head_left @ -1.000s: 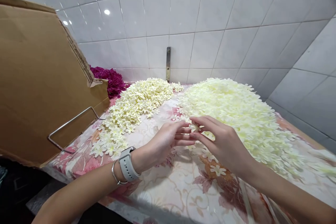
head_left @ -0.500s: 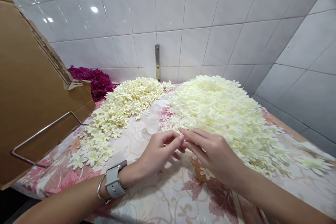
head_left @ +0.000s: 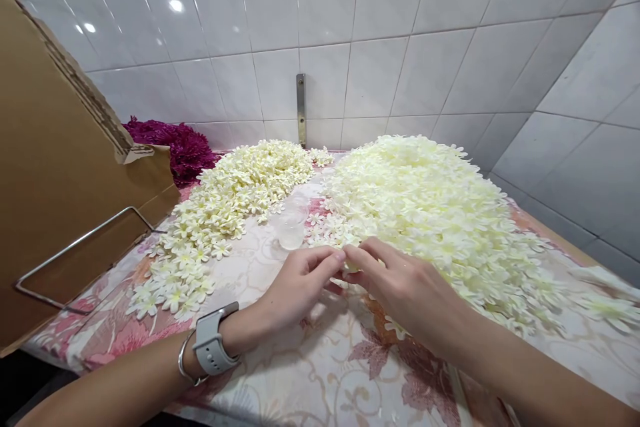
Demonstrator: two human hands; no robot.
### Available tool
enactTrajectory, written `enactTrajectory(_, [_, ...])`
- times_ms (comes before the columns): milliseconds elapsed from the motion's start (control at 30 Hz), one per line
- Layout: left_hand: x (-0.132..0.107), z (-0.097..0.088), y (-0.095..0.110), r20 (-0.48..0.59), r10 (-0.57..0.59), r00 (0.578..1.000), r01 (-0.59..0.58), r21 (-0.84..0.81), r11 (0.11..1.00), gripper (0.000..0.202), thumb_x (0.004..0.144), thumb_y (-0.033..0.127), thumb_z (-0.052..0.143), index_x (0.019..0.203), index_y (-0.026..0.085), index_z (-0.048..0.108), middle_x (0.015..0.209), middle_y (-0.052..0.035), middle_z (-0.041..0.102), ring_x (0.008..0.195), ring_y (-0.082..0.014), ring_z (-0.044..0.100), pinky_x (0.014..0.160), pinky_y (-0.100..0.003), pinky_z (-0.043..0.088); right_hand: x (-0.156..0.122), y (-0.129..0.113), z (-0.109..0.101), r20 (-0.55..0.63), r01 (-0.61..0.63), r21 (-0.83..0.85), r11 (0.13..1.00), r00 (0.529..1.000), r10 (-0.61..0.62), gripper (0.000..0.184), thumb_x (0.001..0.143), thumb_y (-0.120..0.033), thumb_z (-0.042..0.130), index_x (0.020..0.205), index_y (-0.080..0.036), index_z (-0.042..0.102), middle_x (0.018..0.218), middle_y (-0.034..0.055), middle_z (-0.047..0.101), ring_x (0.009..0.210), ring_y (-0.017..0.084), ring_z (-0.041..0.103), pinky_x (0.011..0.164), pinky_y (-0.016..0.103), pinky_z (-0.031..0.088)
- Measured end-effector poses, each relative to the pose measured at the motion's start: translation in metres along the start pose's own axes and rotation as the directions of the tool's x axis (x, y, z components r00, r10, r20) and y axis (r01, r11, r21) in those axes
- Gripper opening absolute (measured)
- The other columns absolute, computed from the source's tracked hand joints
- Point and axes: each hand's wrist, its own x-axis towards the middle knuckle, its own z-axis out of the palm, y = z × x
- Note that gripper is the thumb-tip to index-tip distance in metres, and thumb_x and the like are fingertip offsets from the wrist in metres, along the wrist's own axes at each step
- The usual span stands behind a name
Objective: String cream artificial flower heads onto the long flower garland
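My left hand (head_left: 305, 283) and my right hand (head_left: 395, 280) meet fingertip to fingertip above the flowered tablecloth (head_left: 280, 373). Both are closed in a pinch. Whatever lies between the fingers is too small or hidden to make out. Just beyond my right hand rises a large heap of pale yellow-white flower heads (head_left: 415, 193). A smaller heap of cream flower heads with yellow centres (head_left: 245, 180) spreads toward the left. Between the heaps, behind my left hand, stands a small clear plastic container (head_left: 290, 230).
A brown cardboard box (head_left: 70, 180) stands on the left, with a bent metal wire handle (head_left: 80, 240) before it. Purple flowers (head_left: 183, 153) lie behind the box. A metal bracket (head_left: 301, 110) is fixed to the tiled wall (head_left: 380, 73) at the back.
The fingers of my right hand have bent more, with the knuckles raised. Both hands stay together at nearly the same place. The view has tilted slightly.
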Motion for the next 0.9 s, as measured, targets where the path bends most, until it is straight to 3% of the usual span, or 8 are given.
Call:
enactTrajectory(133, [-0.004, -0.002, 0.0, -0.029, 0.136, 0.99, -0.126, 0.224, 0.966, 0.037, 0.086, 0.044, 0.046, 0.076, 0.016, 0.067, 0.072, -0.004, 0.065, 0.073, -0.0177, 0.061, 0.069, -0.029, 0.051, 0.001, -0.002, -0.002, -0.113, 0.01, -0.093, 0.996, 0.993, -0.021, 0.031, 0.092, -0.018, 0.038, 0.065, -0.016, 0.053, 0.059, 0.0029, 0.052, 0.049, 0.011, 0.046, 0.045, 0.023, 0.03])
enactTrajectory(300, [-0.003, -0.004, -0.004, -0.101, 0.259, 0.96, -0.196, 0.413, 0.889, 0.037, 0.088, 0.042, 0.042, 0.076, 0.017, 0.067, 0.07, -0.004, 0.066, 0.068, -0.0168, 0.061, 0.064, -0.027, 0.049, 0.003, -0.002, -0.006, -0.134, -0.089, 0.029, 0.996, 0.987, 0.092, 0.038, 0.093, -0.023, 0.038, 0.056, -0.019, 0.046, 0.047, -0.0018, 0.043, 0.041, 0.009, 0.038, 0.044, 0.024, 0.028])
enactTrajectory(433, [-0.001, -0.004, -0.009, -0.085, 0.257, 0.963, -0.199, 0.42, 0.885, 0.036, 0.089, 0.041, 0.041, 0.079, 0.016, 0.065, 0.071, -0.0038, 0.066, 0.066, -0.0156, 0.061, 0.063, -0.025, 0.049, 0.0, 0.001, 0.001, -0.102, -0.096, 0.1, 0.99, 0.989, 0.107, 0.027, 0.092, -0.014, 0.031, 0.085, -0.013, 0.057, 0.066, 0.0067, 0.059, 0.056, 0.015, 0.054, 0.053, 0.025, 0.041])
enactTrajectory(533, [0.001, -0.004, -0.012, -0.063, 0.232, 0.971, -0.186, 0.414, 0.891, 0.036, 0.089, 0.041, 0.04, 0.08, 0.016, 0.063, 0.07, -0.0032, 0.065, 0.065, -0.0149, 0.062, 0.062, -0.024, 0.048, -0.003, 0.003, 0.006, -0.103, -0.047, 0.145, 0.988, 0.993, 0.063, 0.031, 0.091, -0.009, 0.029, 0.116, -0.009, 0.047, 0.088, 0.0128, 0.064, 0.076, 0.018, 0.062, 0.062, 0.026, 0.046])
enactTrajectory(633, [0.001, -0.005, -0.014, -0.043, 0.244, 0.969, -0.208, 0.395, 0.895, 0.035, 0.09, 0.04, 0.04, 0.079, 0.015, 0.062, 0.071, -0.0031, 0.064, 0.066, -0.0145, 0.062, 0.063, -0.025, 0.049, -0.003, 0.004, 0.004, -0.138, -0.045, 0.125, 0.991, 0.988, 0.062, 0.021, 0.092, -0.016, 0.034, 0.085, -0.016, 0.054, 0.059, 0.0012, 0.056, 0.048, 0.012, 0.05, 0.044, 0.023, 0.035])
enactTrajectory(733, [0.001, -0.005, -0.015, -0.036, 0.263, 0.964, -0.233, 0.364, 0.902, 0.035, 0.09, 0.039, 0.04, 0.075, 0.015, 0.061, 0.07, -0.0031, 0.063, 0.066, -0.014, 0.061, 0.063, -0.025, 0.049, -0.001, 0.004, -0.002, -0.152, -0.065, 0.119, 0.991, 0.985, 0.083, 0.036, 0.093, -0.025, 0.039, 0.057, -0.02, 0.041, 0.044, -0.0052, 0.038, 0.037, 0.008, 0.034, 0.04, 0.023, 0.025])
enactTrajectory(833, [0.002, -0.005, -0.016, -0.039, 0.252, 0.967, -0.225, 0.334, 0.916, 0.036, 0.09, 0.039, 0.039, 0.076, 0.014, 0.061, 0.07, -0.0034, 0.063, 0.066, -0.0138, 0.061, 0.064, -0.025, 0.049, 0.001, 0.002, -0.004, -0.122, -0.1, 0.164, 0.981, 0.985, 0.12, 0.038, 0.094, -0.027, 0.038, 0.057, -0.019, 0.044, 0.046, -0.0035, 0.043, 0.04, 0.009, 0.04, 0.042, 0.023, 0.031])
enactTrajectory(900, [0.002, -0.006, -0.017, -0.047, 0.232, 0.972, -0.207, 0.306, 0.929, 0.036, 0.09, 0.041, 0.04, 0.079, 0.014, 0.062, 0.071, -0.0033, 0.063, 0.066, -0.0135, 0.06, 0.064, -0.025, 0.049, 0.001, 0.001, -0.002, -0.115, -0.119, 0.177, 0.977, 0.983, 0.141, 0.03, 0.094, -0.023, 0.035, 0.073, -0.017, 0.055, 0.058, 0.002, 0.057, 0.051, 0.013, 0.054, 0.049, 0.024, 0.042])
